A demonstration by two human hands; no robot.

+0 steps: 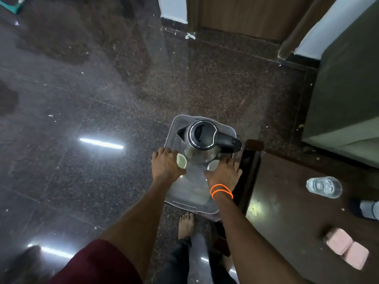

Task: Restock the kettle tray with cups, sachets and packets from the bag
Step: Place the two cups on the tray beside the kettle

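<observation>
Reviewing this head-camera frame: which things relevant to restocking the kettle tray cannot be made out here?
- The bag: nowhere in the head view.
- Sachets and packets: none distinguishable; the translucent grey plastic tray floor is blurred and partly covered by the black-lidded steel kettle.
- Right small white cup: mostly hidden by the right hand.
- Left hand fingers: whether they grip the tray rim or only touch the left small white cup is unclear.

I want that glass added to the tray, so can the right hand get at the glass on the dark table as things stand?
Probably not at once: the right hand grips the tray edge, helping carry the kettle. The glass itself stands unobstructed on the table.
</observation>
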